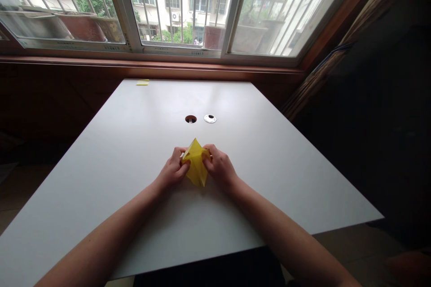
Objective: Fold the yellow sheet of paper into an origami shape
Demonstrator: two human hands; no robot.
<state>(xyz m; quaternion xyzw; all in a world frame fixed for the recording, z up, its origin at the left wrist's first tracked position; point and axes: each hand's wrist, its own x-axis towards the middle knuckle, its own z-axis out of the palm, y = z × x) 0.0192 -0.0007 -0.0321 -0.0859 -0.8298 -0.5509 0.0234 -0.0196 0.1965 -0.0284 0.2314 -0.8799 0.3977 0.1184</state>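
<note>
Beneath the barred window [182,9], the white table [134,152] is filling our view. Near its middle our left hand [173,171] and right hand [220,168] are pinching a folded yellow paper [197,166] from both sides, the left gripping its left corner between thumb and fingertips, the right closing on its upper right edge. Beyond it an open cable hole [190,119] and a metal cap [210,118] are lying just apart. We are judging that an uneven pull could tear a crease or skew the fold. Our fingers are hiding the paper's side flaps, we cannot tell whether its lower tip is touching the table, and a tiny yellow slip [142,82] at the far edge is too small to identify.
</note>
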